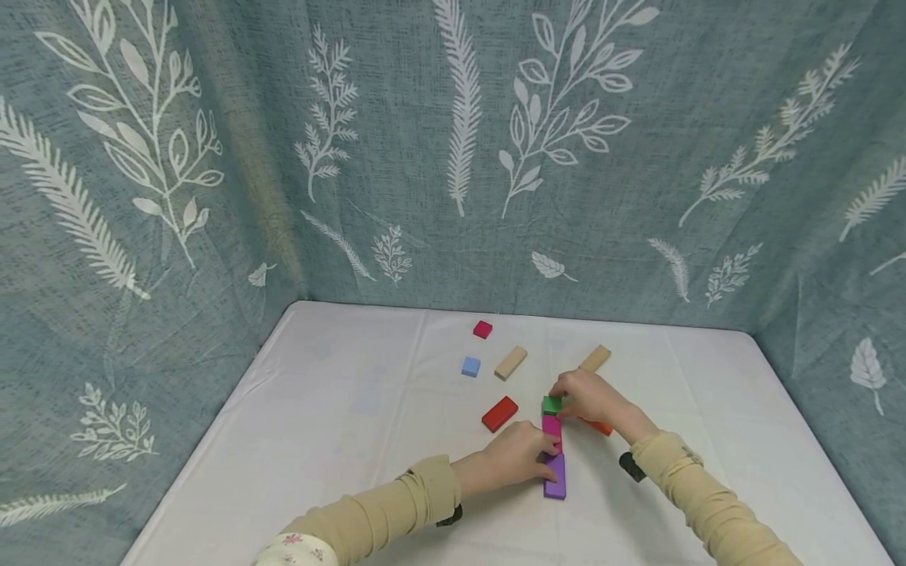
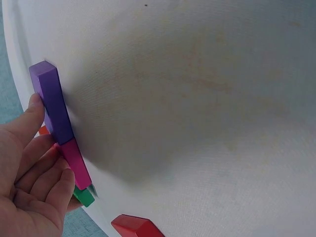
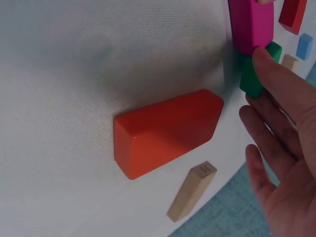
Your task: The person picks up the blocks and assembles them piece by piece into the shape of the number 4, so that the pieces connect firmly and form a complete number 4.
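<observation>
A purple block (image 1: 556, 486), a pink block (image 1: 551, 425) and a green block (image 1: 551, 405) lie end to end in a line on the white table. My left hand (image 1: 515, 454) reaches in from the left and grips the purple block, its thumb on that block and its curled fingers near the joint with the pink one. At the far end, my right hand (image 1: 593, 399) pinches the green block, with thumb (image 3: 264, 59) at its joint with the pink block. An orange block (image 3: 170, 133) lies just below the right hand, partly hidden in the head view.
Left of the line lies a red block (image 1: 499, 414). Further back are a small blue block (image 1: 470, 366), a small crimson block (image 1: 483, 329) and two plain wooden blocks, one left (image 1: 511, 362) and one right (image 1: 596, 358). A patterned curtain (image 1: 425, 157) hangs behind the table.
</observation>
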